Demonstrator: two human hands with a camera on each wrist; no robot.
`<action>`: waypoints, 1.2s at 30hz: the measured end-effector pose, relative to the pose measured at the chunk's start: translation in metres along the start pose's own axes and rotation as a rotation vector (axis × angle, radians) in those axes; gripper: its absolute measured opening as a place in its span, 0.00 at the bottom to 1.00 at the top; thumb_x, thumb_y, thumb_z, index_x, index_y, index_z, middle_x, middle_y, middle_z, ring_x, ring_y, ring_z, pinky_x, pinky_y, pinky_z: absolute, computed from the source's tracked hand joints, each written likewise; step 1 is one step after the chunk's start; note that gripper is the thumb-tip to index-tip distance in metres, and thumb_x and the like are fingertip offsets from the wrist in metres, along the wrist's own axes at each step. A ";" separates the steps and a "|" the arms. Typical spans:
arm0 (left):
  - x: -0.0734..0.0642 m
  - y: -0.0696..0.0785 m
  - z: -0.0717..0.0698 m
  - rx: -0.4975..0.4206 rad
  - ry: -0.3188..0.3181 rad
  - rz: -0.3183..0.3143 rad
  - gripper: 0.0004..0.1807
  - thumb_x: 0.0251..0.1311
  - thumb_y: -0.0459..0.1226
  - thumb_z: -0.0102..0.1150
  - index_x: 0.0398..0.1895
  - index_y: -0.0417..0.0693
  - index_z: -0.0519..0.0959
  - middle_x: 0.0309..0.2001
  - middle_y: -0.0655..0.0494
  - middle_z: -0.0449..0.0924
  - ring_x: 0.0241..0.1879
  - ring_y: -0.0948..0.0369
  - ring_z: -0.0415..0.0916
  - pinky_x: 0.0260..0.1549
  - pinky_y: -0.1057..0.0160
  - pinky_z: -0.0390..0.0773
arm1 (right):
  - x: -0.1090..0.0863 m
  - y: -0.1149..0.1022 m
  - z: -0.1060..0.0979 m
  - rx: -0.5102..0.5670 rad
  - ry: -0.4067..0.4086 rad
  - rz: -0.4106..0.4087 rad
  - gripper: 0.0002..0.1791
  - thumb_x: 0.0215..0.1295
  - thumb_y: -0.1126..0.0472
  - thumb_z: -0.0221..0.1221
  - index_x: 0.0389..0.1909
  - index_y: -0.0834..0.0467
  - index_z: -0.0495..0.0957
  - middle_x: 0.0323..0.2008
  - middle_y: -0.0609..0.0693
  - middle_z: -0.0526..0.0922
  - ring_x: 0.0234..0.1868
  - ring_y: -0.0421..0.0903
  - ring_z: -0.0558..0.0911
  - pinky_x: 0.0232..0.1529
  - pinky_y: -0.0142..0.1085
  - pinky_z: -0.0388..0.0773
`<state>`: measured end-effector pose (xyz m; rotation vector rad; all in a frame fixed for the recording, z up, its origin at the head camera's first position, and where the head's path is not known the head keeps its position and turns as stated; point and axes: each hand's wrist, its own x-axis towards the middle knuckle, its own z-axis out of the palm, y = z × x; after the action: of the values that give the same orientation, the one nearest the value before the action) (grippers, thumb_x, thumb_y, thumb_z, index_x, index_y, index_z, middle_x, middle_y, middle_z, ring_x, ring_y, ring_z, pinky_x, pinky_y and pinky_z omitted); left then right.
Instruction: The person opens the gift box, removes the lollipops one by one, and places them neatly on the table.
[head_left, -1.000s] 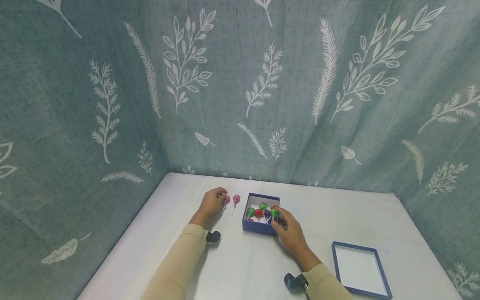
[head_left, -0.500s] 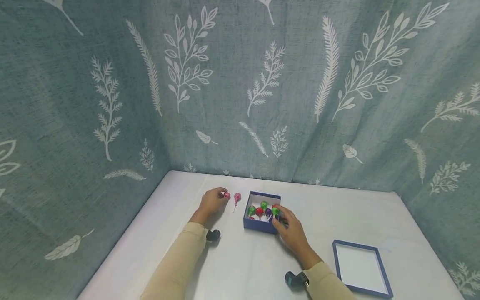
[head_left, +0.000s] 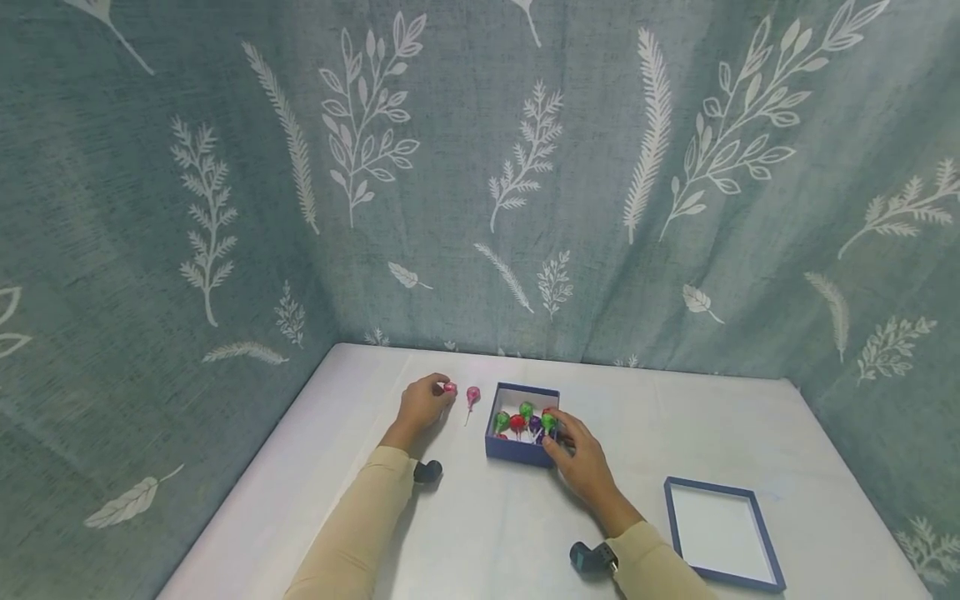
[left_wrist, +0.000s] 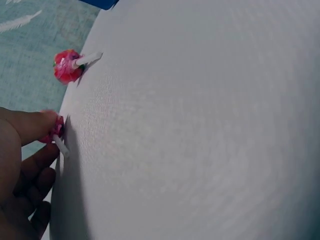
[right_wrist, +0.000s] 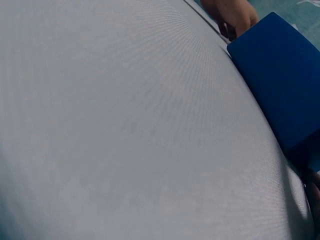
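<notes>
My left hand [head_left: 422, 404] pinches a pink-wrapped lollipop [left_wrist: 59, 131] between thumb and fingertips, its white stick pointing toward me. To its right, a second pink lollipop [head_left: 472, 395] lies on the table. My right hand [head_left: 585, 458] grips the near right corner of an open blue box [head_left: 517, 452], its fingertips over the right rim. Inside the box are several lollipops: a green one [head_left: 527, 409], a red one [head_left: 517, 423] and dark purple ones among them. Another green lollipop [head_left: 549, 422] sits right by the right fingertips. In the right wrist view only a sliver of that hand shows.
A blue-rimmed box lid [head_left: 723, 533], white inside, lies on the table at the front right. The white table [head_left: 480, 533] meets a teal leaf-patterned curtain [head_left: 450, 208] at the back and on both sides.
My left hand has drawn the pinched pink lollipop slightly up and left, its stick now hidden in the head view. My right hand and the box have stayed in place.
</notes>
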<state>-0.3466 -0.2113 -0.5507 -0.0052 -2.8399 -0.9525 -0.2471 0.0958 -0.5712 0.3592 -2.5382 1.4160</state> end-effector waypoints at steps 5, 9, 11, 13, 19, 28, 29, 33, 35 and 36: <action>0.000 -0.002 -0.001 -0.032 0.009 0.004 0.16 0.58 0.42 0.67 0.49 0.48 0.82 0.31 0.55 0.80 0.35 0.54 0.76 0.41 0.50 0.73 | 0.000 -0.001 -0.001 0.001 -0.002 0.004 0.28 0.68 0.52 0.59 0.68 0.50 0.68 0.64 0.55 0.71 0.55 0.56 0.79 0.54 0.50 0.74; 0.000 -0.001 0.000 -0.034 -0.003 0.007 0.16 0.59 0.42 0.66 0.49 0.48 0.81 0.32 0.55 0.80 0.35 0.54 0.76 0.42 0.50 0.73 | -0.001 0.000 0.000 -0.004 0.003 0.004 0.28 0.67 0.53 0.60 0.68 0.50 0.69 0.64 0.55 0.71 0.55 0.57 0.79 0.54 0.52 0.74; 0.000 -0.002 0.000 -0.035 -0.011 0.018 0.17 0.59 0.42 0.66 0.50 0.47 0.81 0.33 0.54 0.81 0.36 0.53 0.77 0.42 0.50 0.74 | -0.001 0.001 0.000 -0.005 0.004 0.009 0.28 0.67 0.53 0.60 0.68 0.50 0.69 0.64 0.55 0.71 0.55 0.57 0.79 0.54 0.52 0.73; 0.000 -0.003 -0.001 -0.030 -0.014 0.024 0.18 0.59 0.43 0.66 0.51 0.47 0.81 0.34 0.53 0.81 0.38 0.53 0.78 0.44 0.49 0.73 | -0.001 0.001 0.000 -0.004 0.005 0.003 0.28 0.67 0.53 0.60 0.68 0.50 0.69 0.64 0.55 0.71 0.55 0.57 0.78 0.54 0.52 0.73; 0.000 -0.005 -0.007 -0.013 0.006 0.007 0.23 0.61 0.48 0.64 0.54 0.46 0.79 0.37 0.50 0.83 0.40 0.49 0.79 0.44 0.47 0.74 | 0.000 0.000 0.001 -0.004 -0.004 0.006 0.28 0.67 0.51 0.59 0.68 0.49 0.68 0.64 0.54 0.71 0.54 0.57 0.79 0.54 0.52 0.73; -0.001 0.014 -0.023 -0.022 0.095 0.088 0.17 0.62 0.44 0.61 0.49 0.44 0.81 0.35 0.51 0.83 0.35 0.52 0.78 0.38 0.50 0.74 | 0.001 -0.001 -0.001 -0.015 -0.003 -0.013 0.27 0.68 0.52 0.59 0.68 0.49 0.69 0.64 0.54 0.71 0.55 0.56 0.79 0.54 0.52 0.73; -0.002 0.017 -0.025 -0.027 0.099 0.106 0.16 0.62 0.43 0.61 0.48 0.44 0.82 0.34 0.51 0.83 0.34 0.52 0.77 0.37 0.50 0.74 | 0.002 -0.002 -0.001 -0.015 -0.005 -0.010 0.27 0.68 0.52 0.59 0.68 0.49 0.69 0.64 0.53 0.71 0.55 0.56 0.78 0.54 0.52 0.73; -0.002 0.031 -0.025 -0.021 0.090 0.151 0.14 0.62 0.42 0.60 0.47 0.46 0.82 0.33 0.54 0.83 0.30 0.57 0.76 0.34 0.54 0.74 | 0.002 -0.002 -0.002 -0.013 -0.009 -0.003 0.28 0.68 0.52 0.59 0.68 0.50 0.68 0.64 0.54 0.71 0.55 0.56 0.78 0.54 0.52 0.73; -0.003 0.037 -0.023 -0.019 0.083 0.164 0.14 0.63 0.42 0.61 0.48 0.47 0.83 0.33 0.54 0.83 0.30 0.58 0.76 0.33 0.55 0.74 | 0.002 -0.001 -0.001 -0.015 -0.009 -0.004 0.28 0.68 0.52 0.59 0.68 0.50 0.68 0.64 0.55 0.71 0.55 0.56 0.79 0.54 0.53 0.73; -0.004 0.041 -0.022 -0.015 0.081 0.170 0.14 0.63 0.42 0.61 0.48 0.47 0.83 0.33 0.55 0.83 0.31 0.58 0.76 0.34 0.55 0.74 | 0.002 -0.001 -0.001 -0.015 -0.010 -0.003 0.28 0.68 0.52 0.59 0.68 0.50 0.68 0.64 0.55 0.71 0.55 0.56 0.79 0.54 0.53 0.73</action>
<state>-0.3379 -0.1917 -0.5099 -0.2019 -2.7073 -0.9154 -0.2485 0.0961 -0.5691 0.3678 -2.5544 1.3964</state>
